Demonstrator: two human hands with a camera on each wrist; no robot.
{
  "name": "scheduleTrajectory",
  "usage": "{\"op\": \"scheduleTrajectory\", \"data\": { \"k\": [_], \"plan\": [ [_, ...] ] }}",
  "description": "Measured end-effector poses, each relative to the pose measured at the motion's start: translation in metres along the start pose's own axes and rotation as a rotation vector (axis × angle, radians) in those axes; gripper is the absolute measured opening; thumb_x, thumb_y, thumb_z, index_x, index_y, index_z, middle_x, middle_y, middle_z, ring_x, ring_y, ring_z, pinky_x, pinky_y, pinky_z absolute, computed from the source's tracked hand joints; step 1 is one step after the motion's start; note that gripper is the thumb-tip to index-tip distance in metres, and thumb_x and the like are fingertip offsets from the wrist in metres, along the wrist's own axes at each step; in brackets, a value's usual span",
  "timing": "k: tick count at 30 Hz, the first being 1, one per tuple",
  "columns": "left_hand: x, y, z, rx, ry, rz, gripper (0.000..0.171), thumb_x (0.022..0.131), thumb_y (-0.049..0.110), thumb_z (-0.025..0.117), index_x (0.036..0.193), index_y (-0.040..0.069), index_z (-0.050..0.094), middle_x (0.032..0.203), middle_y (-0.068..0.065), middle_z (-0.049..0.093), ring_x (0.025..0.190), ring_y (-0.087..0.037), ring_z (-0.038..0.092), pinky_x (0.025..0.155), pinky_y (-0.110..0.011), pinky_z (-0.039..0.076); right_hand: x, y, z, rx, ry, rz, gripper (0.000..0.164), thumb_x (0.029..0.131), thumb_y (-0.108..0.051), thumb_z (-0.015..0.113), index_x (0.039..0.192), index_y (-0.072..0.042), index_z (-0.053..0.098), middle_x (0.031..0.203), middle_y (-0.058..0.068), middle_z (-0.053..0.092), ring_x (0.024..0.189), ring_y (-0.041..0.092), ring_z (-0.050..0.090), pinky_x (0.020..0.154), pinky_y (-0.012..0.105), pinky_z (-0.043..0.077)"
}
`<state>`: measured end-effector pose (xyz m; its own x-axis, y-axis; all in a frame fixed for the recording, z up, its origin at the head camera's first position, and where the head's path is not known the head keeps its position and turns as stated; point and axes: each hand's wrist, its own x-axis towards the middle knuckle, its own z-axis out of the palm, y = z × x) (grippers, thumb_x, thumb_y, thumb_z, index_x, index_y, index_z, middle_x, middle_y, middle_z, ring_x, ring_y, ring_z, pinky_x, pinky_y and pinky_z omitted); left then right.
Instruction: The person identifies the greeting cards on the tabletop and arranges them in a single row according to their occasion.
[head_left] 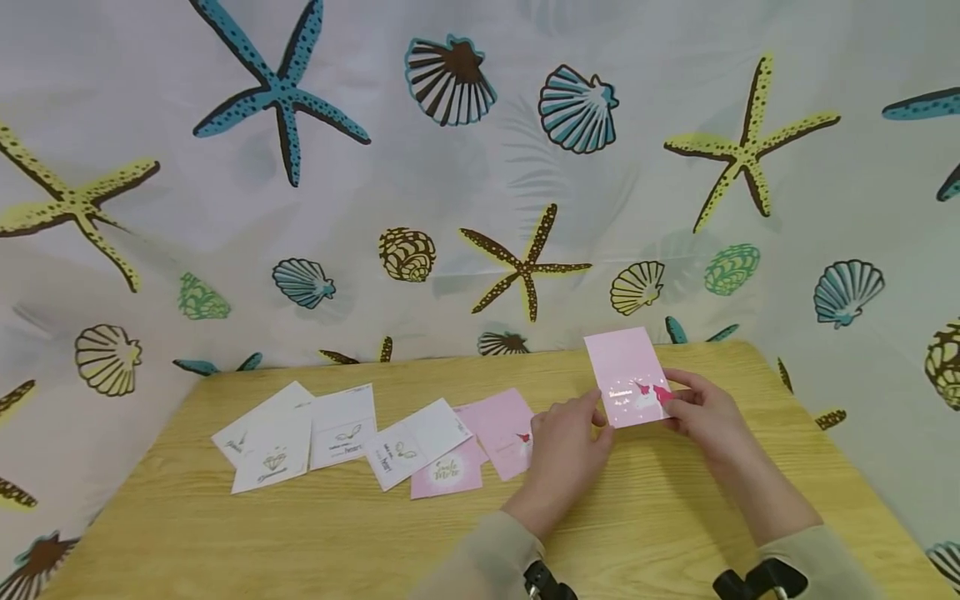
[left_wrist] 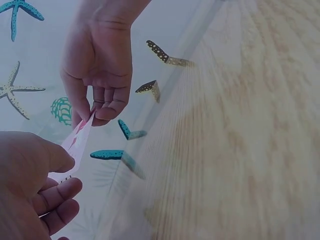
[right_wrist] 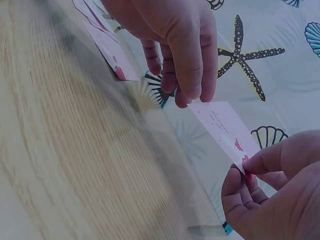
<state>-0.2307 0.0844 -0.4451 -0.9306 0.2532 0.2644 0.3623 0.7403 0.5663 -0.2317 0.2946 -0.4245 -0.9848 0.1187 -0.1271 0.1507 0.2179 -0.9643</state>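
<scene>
A pink card (head_left: 624, 367) with a red-and-white unicorn picture and shiny lettering is held up above the right side of the table. My right hand (head_left: 708, 418) pinches its right edge between thumb and fingers, near the unicorn. At the lower left edge, my left hand (head_left: 567, 450) pinches the card with thumb and fingers. In the left wrist view the card (left_wrist: 75, 142) is seen nearly edge-on between both hands. A similar pink card (head_left: 498, 429) lies on the table just left of my left hand, partly hidden by it.
On the wooden table (head_left: 300, 542) lie several white cards (head_left: 343, 427) with gold drawings, some overlapping. A pink card with gold lettering (head_left: 447, 475) sits partly under a white one. Behind the table hangs a cloth (head_left: 480, 183) printed with starfish and shells.
</scene>
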Motion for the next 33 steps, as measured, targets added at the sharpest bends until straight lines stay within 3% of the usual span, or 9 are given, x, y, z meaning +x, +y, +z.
{"op": "scheduleTrajectory", "data": {
  "k": [9,11,18,26,33],
  "plan": [
    [0.008,0.022,0.025,0.056,-0.047,0.045,0.023,0.103,0.030,0.080,0.122,0.019,0.073,0.099,0.011,0.072,0.094,-0.016,0.063,0.094,-0.045,0.048,-0.003,0.008,-0.034,-0.042,0.005,0.008,0.059,0.113,-0.006,0.055,0.169,0.000,0.038,0.132,0.020,0.058,0.105,0.025,0.064,0.089,0.027,0.061],
    [0.009,0.027,0.030,0.075,-0.058,0.050,0.025,0.103,0.031,0.079,0.125,0.020,0.073,0.102,0.011,0.073,0.098,-0.016,0.063,0.095,-0.044,0.048,-0.003,0.011,-0.043,-0.053,0.011,0.014,0.059,0.113,-0.007,0.055,0.169,0.001,0.038,0.131,0.020,0.059,0.103,0.023,0.065,0.088,0.027,0.061],
    [0.011,0.045,0.043,0.128,-0.091,0.042,0.052,0.107,0.039,0.074,0.155,0.022,0.064,0.145,0.002,0.067,0.135,-0.025,0.058,0.114,-0.049,0.044,-0.004,0.019,-0.065,-0.068,0.026,0.019,0.059,0.114,-0.009,0.056,0.168,0.004,0.036,0.122,0.015,0.064,0.095,0.019,0.069,0.084,0.027,0.062],
    [0.014,0.055,0.055,0.155,-0.126,0.058,0.054,0.108,0.041,0.071,0.157,0.021,0.061,0.152,0.004,0.064,0.145,-0.023,0.055,0.121,-0.055,0.039,-0.004,0.027,-0.079,-0.051,0.033,0.025,0.059,0.114,-0.008,0.056,0.168,0.006,0.035,0.120,0.013,0.064,0.091,0.016,0.068,0.083,0.026,0.062],
    [0.013,0.059,0.062,0.219,-0.155,0.139,0.057,0.108,0.044,0.071,0.160,0.025,0.057,0.160,0.010,0.056,0.151,-0.017,0.048,0.122,-0.059,0.039,-0.002,0.032,-0.094,-0.062,0.058,0.058,0.060,0.114,-0.005,0.055,0.168,0.007,0.033,0.125,0.019,0.061,0.086,0.015,0.067,0.080,0.026,0.062]
  ]
}}
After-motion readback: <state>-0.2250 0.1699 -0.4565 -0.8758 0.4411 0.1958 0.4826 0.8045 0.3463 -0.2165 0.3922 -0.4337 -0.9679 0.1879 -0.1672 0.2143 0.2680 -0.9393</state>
